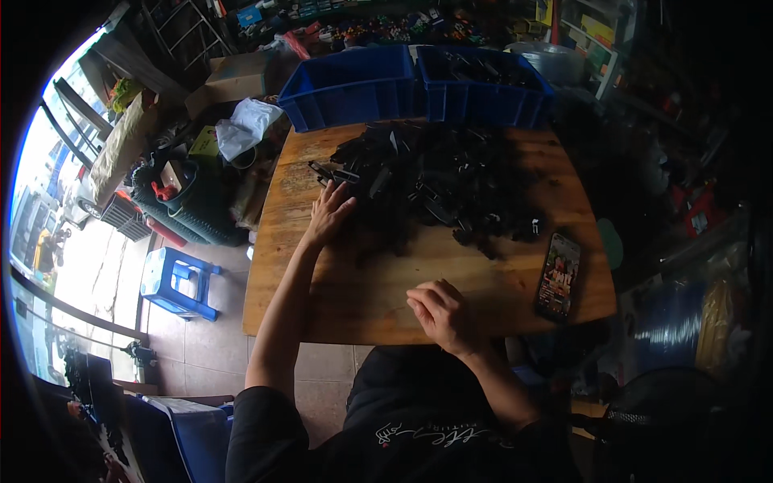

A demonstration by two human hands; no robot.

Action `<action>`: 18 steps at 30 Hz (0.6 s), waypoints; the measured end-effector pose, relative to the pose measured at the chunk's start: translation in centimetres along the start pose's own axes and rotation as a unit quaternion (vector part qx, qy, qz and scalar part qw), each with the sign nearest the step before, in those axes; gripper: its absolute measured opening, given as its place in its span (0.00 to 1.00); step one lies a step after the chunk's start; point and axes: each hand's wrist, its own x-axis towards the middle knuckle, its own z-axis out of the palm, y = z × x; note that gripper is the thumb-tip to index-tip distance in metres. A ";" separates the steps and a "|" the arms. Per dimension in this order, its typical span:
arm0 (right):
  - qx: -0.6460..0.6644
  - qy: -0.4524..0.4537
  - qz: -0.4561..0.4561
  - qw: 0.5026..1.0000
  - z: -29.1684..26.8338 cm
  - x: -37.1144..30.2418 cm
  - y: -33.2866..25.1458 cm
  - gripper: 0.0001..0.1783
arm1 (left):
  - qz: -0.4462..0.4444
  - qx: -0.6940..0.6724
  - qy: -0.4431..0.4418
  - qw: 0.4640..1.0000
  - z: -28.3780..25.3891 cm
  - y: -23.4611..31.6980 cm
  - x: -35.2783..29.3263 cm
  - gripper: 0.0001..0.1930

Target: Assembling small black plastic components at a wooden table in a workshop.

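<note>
A heap of small black parts (435, 181), seemingly plastic, spreads over the far half of the wooden table (362, 302); single pieces are too dark to tell. My left hand (327, 213) reaches to the heap's left edge. Its fingers are stretched and apart, beside some long thin black pieces (332, 171), and nothing shows in its grasp. Close to the table's near edge is my right hand (441, 314), fingers curled and pressed together. Whatever lies inside them, if anything, is hidden.
Two blue plastic crates (350, 106) stand side by side at the far edge; the right crate (491, 103) holds black parts. A lit phone (558, 278) lies on the right. Left of the table are a blue stool (179, 283) and a white plastic bag (248, 129).
</note>
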 end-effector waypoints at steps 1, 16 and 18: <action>-0.016 -0.012 -0.004 1.000 -0.2 -1.1 -0.5 0.09 | 0.014 -0.034 -0.006 0.999 -0.8 -0.1 -0.8 0.32; -0.180 0.049 0.227 0.956 -5.3 -0.4 3.9 0.11 | 0.079 -0.026 0.176 0.981 -4.9 5.2 -4.6 0.08; -0.177 0.049 0.225 0.957 -5.2 -0.8 4.3 0.09 | 0.089 0.071 0.155 0.981 -4.3 5.4 -4.8 0.07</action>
